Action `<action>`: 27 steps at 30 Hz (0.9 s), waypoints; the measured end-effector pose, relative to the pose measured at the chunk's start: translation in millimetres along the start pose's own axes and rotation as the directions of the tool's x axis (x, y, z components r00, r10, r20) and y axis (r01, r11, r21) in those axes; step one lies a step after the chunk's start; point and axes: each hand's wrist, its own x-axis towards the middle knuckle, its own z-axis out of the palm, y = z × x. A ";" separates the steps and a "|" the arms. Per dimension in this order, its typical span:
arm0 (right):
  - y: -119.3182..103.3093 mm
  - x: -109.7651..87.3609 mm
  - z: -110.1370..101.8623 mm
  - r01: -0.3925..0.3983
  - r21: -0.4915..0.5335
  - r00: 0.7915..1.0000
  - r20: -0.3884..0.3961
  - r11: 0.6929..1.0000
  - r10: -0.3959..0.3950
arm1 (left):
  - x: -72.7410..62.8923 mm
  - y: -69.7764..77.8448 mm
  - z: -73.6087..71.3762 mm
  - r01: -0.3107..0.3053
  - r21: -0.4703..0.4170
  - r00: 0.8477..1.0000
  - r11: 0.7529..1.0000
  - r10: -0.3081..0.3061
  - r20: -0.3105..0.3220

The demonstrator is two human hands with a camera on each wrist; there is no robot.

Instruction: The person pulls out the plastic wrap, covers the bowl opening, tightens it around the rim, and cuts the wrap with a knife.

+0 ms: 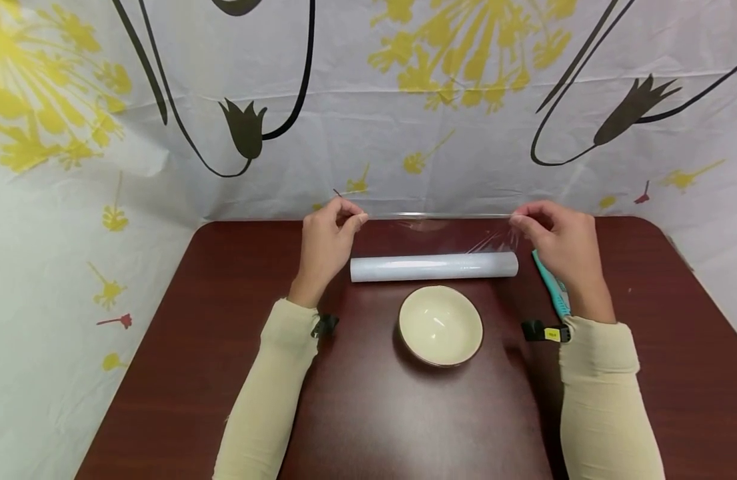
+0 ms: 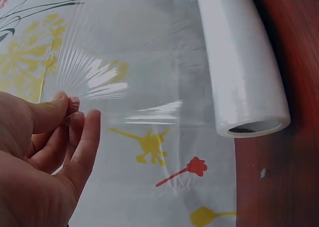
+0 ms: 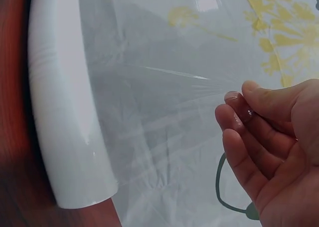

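Observation:
A roll of plastic wrap (image 1: 434, 267) lies crosswise on the dark red table. Clear film (image 2: 107, 82) runs from it to both hands, stretched taut between them beyond the roll. My left hand (image 1: 331, 235) pinches one corner of the film between thumb and fingertips. The opposite corner is pinched by my right hand (image 1: 557, 240), with creases fanning out from the fingertips in the right wrist view. Nearer than the roll stands a cream bowl (image 1: 440, 327) with a brown rim, nothing visible inside it. Beside the right wrist lies a turquoise utility knife (image 1: 551, 283), partly hidden by the hand.
The brown-red tabletop (image 1: 452, 427) ends at the back against a white patterned sheet (image 1: 368, 133) with yellow and dark flower prints. That sheet also hangs along the left and right sides. Dark straps sit on both wrists.

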 end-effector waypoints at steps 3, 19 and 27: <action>-1.1 -0.4 -1.2 -0.022 0.017 1.000 -0.005 1.000 0.023 | 1.2 3.1 -1.6 0.008 -0.008 1.000 1.000 -0.008 -0.005; -14.8 2.5 -3.4 -0.045 0.076 0.997 -0.066 0.996 0.050 | 4.1 9.5 -6.3 0.014 -0.081 0.999 0.997 -0.018 -0.049; -22.1 0.7 -7.8 -0.045 0.090 0.995 -0.090 0.995 0.053 | 3.9 16.0 -10.1 -0.005 -0.104 0.998 0.995 -0.001 -0.060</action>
